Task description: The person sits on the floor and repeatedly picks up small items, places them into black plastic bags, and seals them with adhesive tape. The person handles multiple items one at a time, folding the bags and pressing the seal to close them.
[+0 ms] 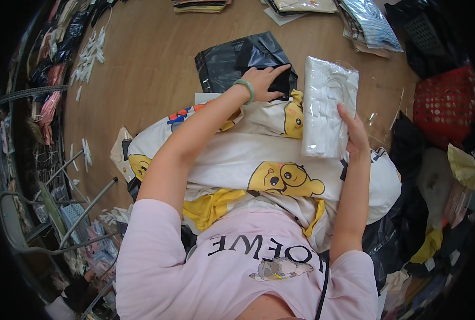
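My left hand (266, 82), below a pale green bangle (248, 91), lies across a black plastic mailing bag (225, 66). Its index finger and thumb are spread at the right end of the bag, and nothing shows gripped between them. In my right hand (354, 130) is a clear plastic packet (327, 80) with folded white fabric inside, held by its right side. Across my lap and against the table edge spreads a white cloth (225, 150) printed with yellow cartoon bears, with yellow trim. The packet partly covers this cloth.
Stacks of bagged garments (369, 28) lie at the far side of the wooden table (149, 52). White plastic strips (89, 54) are scattered at left. A red perforated basket (445, 106) stands right, and a grey metal-framed chair (11, 224) left. Another person (67, 302) is partly visible lower left.
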{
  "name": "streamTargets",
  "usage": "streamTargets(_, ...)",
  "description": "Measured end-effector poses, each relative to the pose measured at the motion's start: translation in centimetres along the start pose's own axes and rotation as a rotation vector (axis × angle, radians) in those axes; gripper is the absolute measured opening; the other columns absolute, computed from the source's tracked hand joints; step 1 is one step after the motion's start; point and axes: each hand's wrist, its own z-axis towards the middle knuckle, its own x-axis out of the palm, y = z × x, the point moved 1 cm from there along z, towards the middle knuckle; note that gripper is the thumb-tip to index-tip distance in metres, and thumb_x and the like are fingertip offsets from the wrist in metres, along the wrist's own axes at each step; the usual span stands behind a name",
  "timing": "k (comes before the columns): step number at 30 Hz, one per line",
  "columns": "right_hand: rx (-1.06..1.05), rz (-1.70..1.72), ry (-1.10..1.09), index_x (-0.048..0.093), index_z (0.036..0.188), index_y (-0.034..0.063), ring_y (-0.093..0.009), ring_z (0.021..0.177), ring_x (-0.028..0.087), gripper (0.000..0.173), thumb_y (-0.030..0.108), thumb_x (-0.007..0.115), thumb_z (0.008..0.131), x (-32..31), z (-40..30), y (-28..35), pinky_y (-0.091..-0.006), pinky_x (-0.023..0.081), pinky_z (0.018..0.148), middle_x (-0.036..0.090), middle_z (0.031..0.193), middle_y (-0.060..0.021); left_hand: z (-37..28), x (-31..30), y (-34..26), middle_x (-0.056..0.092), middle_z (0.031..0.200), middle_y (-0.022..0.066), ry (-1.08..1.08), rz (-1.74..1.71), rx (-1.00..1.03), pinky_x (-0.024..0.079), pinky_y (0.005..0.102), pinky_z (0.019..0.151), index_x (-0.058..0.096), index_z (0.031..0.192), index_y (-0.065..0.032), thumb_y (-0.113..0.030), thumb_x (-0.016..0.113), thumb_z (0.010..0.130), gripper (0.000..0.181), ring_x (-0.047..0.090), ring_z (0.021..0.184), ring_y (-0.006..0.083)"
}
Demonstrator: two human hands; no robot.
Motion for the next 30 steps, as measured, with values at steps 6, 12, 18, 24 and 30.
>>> streamTargets(6,0.054,0.093,0.015,0.049,0.135,-0.0013,-0.021,0.108,0.064,0.053,0.020,0.069,0.092,0.2,-3.2,-1.7,-0.0344,0.054,0.090,0.062,0.125,-0.0128,2.8,0.4,-1.4,0.053,0.137,0.0102,0.220,0.336,0.090,0.051,0.0414,0.088,0.046,0.144,-0.0230,-0.041,0.064,0.089,0.060,0.064,0.108,0.0317)
streamTargets(12,0.037,0.124,-0.034,0.050,0.133,-0.0020,-0.021,0.105,0.066,0.049,0.020,0.067,0.093,0.0,-5.7,-2.9,-0.0347,0.055,0.089,0.064,0.122,-0.0121,4.3,-0.2,-2.5,0.066,0.120,0.0123,0.313,0.411,0.029,0.054,0.0416,0.085,0.051,0.141,-0.0217,-0.007,0.052,0.091,0.052,0.067,0.103,0.0306)
streamTargets(18,0.004,0.135,0.029,0.052,0.131,-0.0023,-0.020,0.103,0.066,0.047,0.019,0.069,0.092,0.5,-7.1,-2.3,-0.0335,0.055,0.086,0.065,0.119,-0.0121,2.8,-2.7,-6.2,0.070,0.108,0.0155,0.214,0.451,0.141,0.055,0.0411,0.081,0.066,0.118,-0.0121,-0.009,0.052,0.090,0.031,0.068,0.097,0.0334)
streamTargets(24,0.081,0.128,0.097,0.054,0.128,-0.0038,-0.018,0.100,0.067,0.045,0.017,0.070,0.091,0.2,-8.8,-3.1,-0.0327,0.056,0.085,0.066,0.116,-0.0122,0.0,-3.2,-9.3,0.069,0.104,0.0213,0.141,-0.054,0.070,0.053,0.0401,0.085,0.071,0.104,-0.0054,-0.010,0.057,0.087,0.022,0.066,0.097,0.0385)
streamTargets(30,0.107,-0.060,0.094,0.055,0.126,-0.0046,-0.016,0.097,0.067,0.044,0.016,0.070,0.091,-0.7,-10.0,-3.7,-0.0300,0.055,0.081,0.067,0.113,-0.0107,-0.9,-2.5,-8.3,0.069,0.108,0.0191,0.101,-0.356,0.072,0.051,0.0361,0.087,0.066,0.122,-0.0077,-0.003,0.055,0.092,0.033,0.066,0.097,0.0354)
